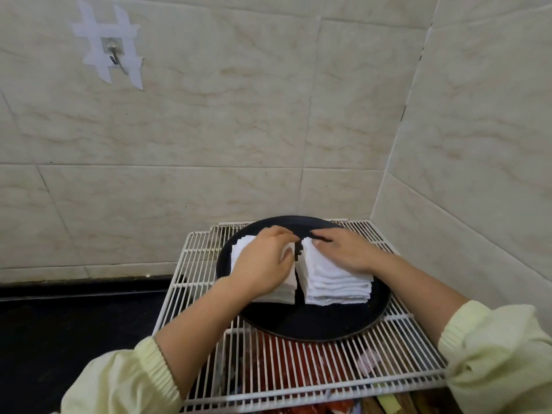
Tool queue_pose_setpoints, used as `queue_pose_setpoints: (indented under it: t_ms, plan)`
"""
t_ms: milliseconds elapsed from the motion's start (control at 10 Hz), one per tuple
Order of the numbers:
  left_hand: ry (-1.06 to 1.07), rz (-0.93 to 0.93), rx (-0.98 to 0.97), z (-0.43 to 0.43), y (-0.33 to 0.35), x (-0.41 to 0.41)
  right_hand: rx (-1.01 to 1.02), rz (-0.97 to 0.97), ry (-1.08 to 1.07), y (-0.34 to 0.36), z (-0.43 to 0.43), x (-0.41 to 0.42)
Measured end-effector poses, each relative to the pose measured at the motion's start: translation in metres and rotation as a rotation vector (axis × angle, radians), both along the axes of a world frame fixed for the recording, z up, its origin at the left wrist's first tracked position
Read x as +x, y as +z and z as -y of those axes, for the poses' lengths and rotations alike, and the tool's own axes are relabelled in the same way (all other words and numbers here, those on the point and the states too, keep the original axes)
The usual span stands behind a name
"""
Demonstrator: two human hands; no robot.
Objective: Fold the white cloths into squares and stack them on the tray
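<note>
Nearest, on the near side of the tray: two pale yellow sleeves, forearms reaching in over the white wire rack carrying the tray. Below the rack, under the tray's near edge: red packets, detail unclear.

On the tray, about its middle: two folded white piles side by side, narrow gap between, apparently not touching.
- left stack: on the tray's left half, mostly hidden under the hand.
- right stack: on the tray's right half, many layers, far inner corner slightly stepped.

Left grip: curved over the top of the left stack, thumb against the inner face by the gap; holding that stack.
Right grip: laid flat on top of the right stack, fingers roughly straight, pressing down, closed round nothing.

Handling (judgement): towelling-type cloth, light, soft, compressible, no stiffness. Not fragile, not slippery. Liable to shear and lean if pushed high up. Best taken low on opposite sides with a palm flat on top; edges squared by patting inward. Tray itself possibly free to slide on the wires if shoved.

Beyond the tray: tiled wall. Up and left of the tray: metal hook inside a hash of white tape.
</note>
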State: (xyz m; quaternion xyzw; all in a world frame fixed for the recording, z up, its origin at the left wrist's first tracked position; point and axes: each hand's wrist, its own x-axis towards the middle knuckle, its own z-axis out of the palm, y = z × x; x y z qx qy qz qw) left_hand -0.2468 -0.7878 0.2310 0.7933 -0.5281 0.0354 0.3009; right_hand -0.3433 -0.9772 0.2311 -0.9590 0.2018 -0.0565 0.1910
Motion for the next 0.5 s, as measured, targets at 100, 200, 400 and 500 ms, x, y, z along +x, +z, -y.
queue_pose_setpoints:
  t_ms: [100, 200, 400, 500]
  plan:
    - [0.015, 0.079, 0.266, 0.004, -0.011, 0.014, -0.073, -0.131, -0.025, -0.014, -0.012, -0.005]
    - [0.005, 0.123, 0.486, 0.006, -0.022, 0.016, -0.098, -0.180, -0.050, -0.020, -0.023, -0.010]
    - [0.052, 0.137, 0.553, 0.009, -0.027, 0.011, -0.138, -0.200, -0.053, -0.027, -0.034, -0.020]
    - [0.043, 0.086, 0.479, 0.010, -0.024, 0.010, -0.125, -0.163, -0.050, -0.023, -0.034, -0.021]
